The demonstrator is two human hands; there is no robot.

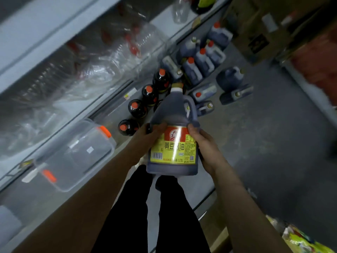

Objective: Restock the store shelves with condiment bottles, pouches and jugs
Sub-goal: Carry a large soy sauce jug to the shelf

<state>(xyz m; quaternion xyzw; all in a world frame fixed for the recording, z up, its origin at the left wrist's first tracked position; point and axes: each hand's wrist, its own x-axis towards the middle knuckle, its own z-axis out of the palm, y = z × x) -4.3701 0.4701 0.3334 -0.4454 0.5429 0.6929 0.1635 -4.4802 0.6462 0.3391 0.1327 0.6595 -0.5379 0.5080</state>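
Fingers (157,128) of both our hands were curled round one jug (173,114). Our left hand (145,137) gripped its side at nine o'clock and our right hand (205,148) at three o'clock, thumbs at the label's top edge. We held the jug at mid-view, off the floor (264,143). Four bottles (137,108) with orange caps stood in a row on the floor at eleven o'clock of it. More jugs (202,61) crowded at one o'clock, about ten, some lying down; blur blocked a sure count. One clear box (76,156) sat at nine o'clock, below the shelf (27,57).
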